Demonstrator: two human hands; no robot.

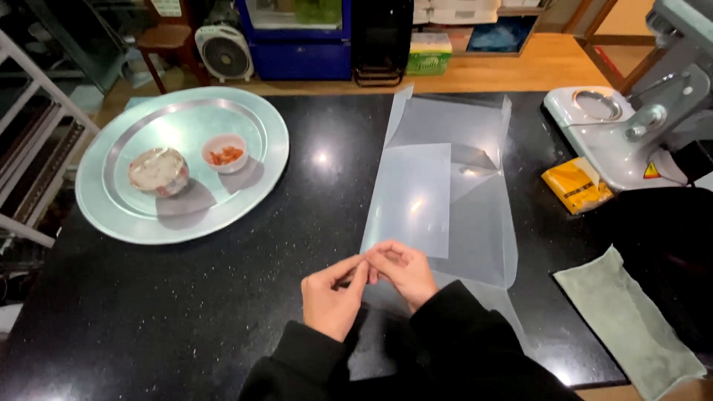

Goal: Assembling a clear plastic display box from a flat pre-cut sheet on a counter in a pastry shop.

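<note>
I see both my left hand [332, 295] and right hand [402, 272] pinching the clear plastic sheet's [444, 197] near edge (thin, floppy, slippery); I'd grip corners.

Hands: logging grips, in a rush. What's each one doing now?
Left hand: fingers pinched at the plastic sheet's near edge.
Right hand: pinched at the same edge, touching the left.
</note>
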